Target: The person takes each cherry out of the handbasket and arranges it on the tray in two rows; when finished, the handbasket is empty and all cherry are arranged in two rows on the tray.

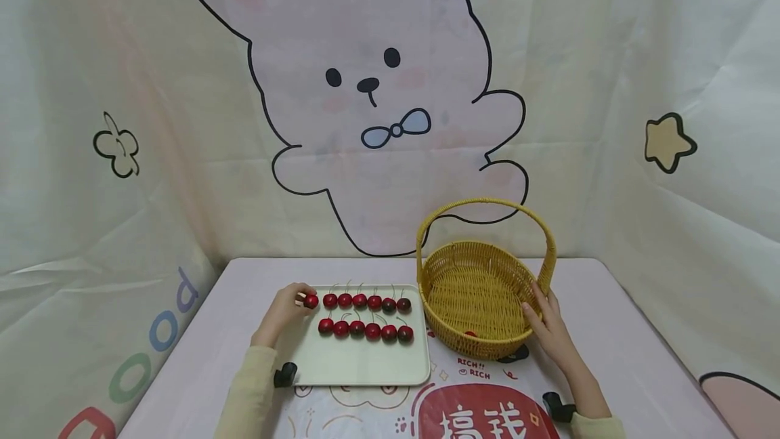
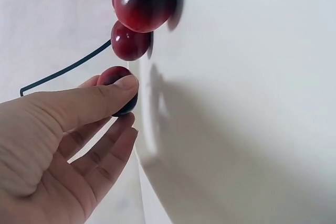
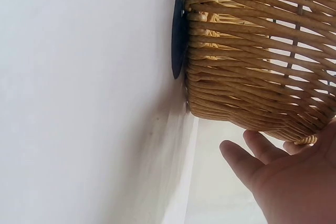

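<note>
My left hand [image 1: 283, 314] pinches a dark red cherry [image 2: 118, 77] between thumb and fingertips, over the far left corner of the pale tray [image 1: 359, 364]. A long dark stem [image 2: 65, 71] shows beside it in the left wrist view. To its right on the tray, several cherries [image 1: 374, 302] stand in a back row, and more cherries [image 1: 373, 332] form a front row, most with stems pointing away. My right hand [image 1: 553, 334] holds the right rim of the yellow woven basket [image 1: 487, 276], close to the foot of its tall handle [image 1: 487, 200].
The basket stands right beside the tray. A small red patch [image 1: 470, 334] shows inside its front wall. Under both lies a white tabletop [image 1: 609, 330] with a red printed pattern [image 1: 481, 412]. A fabric backdrop [image 1: 378, 188] with a rabbit drawing rises behind the table.
</note>
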Demonstrator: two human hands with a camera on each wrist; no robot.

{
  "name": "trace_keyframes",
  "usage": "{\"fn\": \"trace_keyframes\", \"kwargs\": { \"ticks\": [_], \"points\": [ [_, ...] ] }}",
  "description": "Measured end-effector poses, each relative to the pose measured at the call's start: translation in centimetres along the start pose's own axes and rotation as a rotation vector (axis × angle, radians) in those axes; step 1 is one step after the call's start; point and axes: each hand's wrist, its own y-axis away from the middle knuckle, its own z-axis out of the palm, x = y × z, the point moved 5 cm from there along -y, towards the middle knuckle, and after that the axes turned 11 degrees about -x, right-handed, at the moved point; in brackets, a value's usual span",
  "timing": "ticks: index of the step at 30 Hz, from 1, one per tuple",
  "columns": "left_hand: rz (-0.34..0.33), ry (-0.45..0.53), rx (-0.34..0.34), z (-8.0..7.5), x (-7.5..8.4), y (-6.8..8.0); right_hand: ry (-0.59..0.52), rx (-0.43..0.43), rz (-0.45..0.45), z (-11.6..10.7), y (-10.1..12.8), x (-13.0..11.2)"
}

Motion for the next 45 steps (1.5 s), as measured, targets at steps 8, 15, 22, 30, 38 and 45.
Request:
{"fn": "trace_keyframes", "kwargs": {
  "ticks": [8,15,22,30,38,45],
  "points": [
    [-0.018,0.018,-0.025,0.6,-0.4,-0.6,-0.002,-0.005,-0.005,0.0,0.0,-0.4],
    [-0.041,0.048,-0.022,0.9,-0.6,-0.7,0.002,-0.001,0.005,0.0,0.0,-0.2],
    [-0.016,0.054,-0.018,1.1,-0.4,-0.7,0.003,-0.005,0.009,0.0,0.0,-0.1],
    [-0.030,0.050,-0.012,1.1,-0.3,-0.7,0.006,-0.010,0.004,0.1,0.0,0.1],
    [-0.003,-0.077,0.024,0.8,0.8,-0.5,0.006,-0.007,0.010,0.0,-0.1,0.1],
    [0.043,-0.102,0.089,1.1,3.2,-0.2,0.007,-0.003,-0.003,0.0,0.0,0.0]
  ]
}}
